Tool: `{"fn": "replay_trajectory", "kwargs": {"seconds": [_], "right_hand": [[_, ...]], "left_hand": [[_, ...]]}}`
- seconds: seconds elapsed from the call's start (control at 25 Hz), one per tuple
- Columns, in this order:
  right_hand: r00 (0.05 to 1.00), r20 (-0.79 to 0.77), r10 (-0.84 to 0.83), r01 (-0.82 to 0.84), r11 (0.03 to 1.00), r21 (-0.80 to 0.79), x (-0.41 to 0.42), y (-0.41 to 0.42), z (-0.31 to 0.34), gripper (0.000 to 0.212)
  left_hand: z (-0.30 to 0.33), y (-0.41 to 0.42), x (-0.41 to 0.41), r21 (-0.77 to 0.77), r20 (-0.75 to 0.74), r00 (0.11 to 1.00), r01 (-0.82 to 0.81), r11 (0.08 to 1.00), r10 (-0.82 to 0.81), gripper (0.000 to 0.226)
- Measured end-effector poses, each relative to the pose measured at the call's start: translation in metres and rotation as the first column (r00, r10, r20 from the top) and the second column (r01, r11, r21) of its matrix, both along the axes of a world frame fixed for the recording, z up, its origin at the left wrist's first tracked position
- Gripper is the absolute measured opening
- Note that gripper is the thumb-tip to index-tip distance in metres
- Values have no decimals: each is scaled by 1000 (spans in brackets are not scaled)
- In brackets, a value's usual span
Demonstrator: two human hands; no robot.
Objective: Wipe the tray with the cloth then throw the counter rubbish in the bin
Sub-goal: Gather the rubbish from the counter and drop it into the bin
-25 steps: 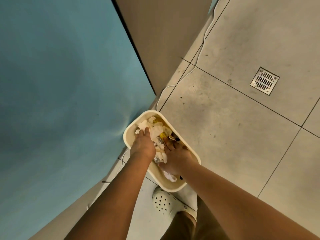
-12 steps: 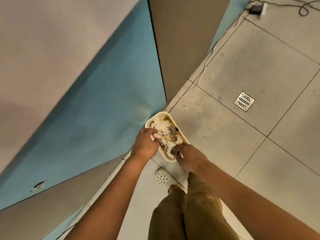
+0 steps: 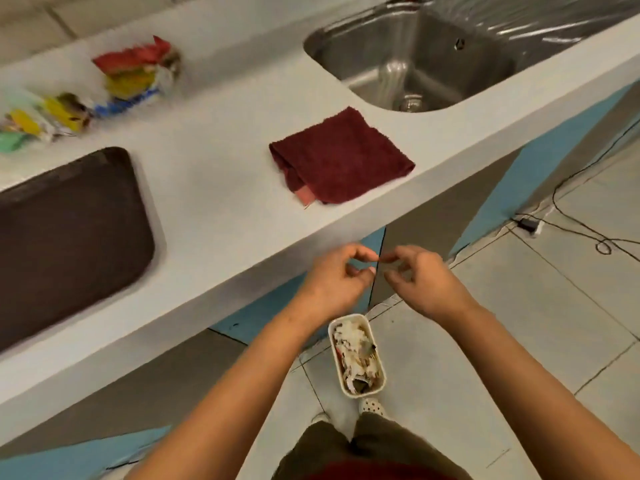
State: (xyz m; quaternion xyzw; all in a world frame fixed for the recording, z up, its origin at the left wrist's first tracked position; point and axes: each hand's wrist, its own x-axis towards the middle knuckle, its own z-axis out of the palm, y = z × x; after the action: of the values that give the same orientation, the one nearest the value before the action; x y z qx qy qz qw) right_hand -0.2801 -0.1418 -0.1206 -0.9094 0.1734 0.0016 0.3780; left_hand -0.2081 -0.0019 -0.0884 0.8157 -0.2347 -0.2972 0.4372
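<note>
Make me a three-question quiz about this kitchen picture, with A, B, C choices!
1. Where does the dark red folded cloth lie?
A. in the steel sink
B. on the white counter, near its front edge
C. on the floor

2. What colour is the flat rectangular tray?
A. dark brown
B. yellow
C. white

3. What is in the cream plastic bin on the floor?
A. water
B. nothing
C. crumpled rubbish

Answers: 1 B, the cloth rests on the counter between tray and sink. 2 A, its surface looks dark brown. 3 C, scraps fill it.
</note>
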Motion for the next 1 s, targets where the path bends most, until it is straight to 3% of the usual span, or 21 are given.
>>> {"fn": "replay_trajectory", "kwargs": {"seconds": [0.16, 0.32, 0.6, 1.0], "right_hand": [[979, 203, 29, -36, 999, 31, 30, -10, 71, 20], [953, 298, 63, -68, 998, 7, 79, -15, 115, 21], [936, 256, 240, -246, 969, -8, 161, 18, 129, 20], [947, 165, 274, -285, 957, 45, 292, 94, 119, 13]], "left_hand": [[67, 11, 23, -122, 110, 988, -92, 988, 106, 16], [112, 26, 53, -209, 139, 955, -230, 950, 262, 16], [129, 80, 108, -188, 168, 896, -382, 905, 412, 19], [123, 168, 246, -168, 190, 806, -536, 827, 561, 18]]}}
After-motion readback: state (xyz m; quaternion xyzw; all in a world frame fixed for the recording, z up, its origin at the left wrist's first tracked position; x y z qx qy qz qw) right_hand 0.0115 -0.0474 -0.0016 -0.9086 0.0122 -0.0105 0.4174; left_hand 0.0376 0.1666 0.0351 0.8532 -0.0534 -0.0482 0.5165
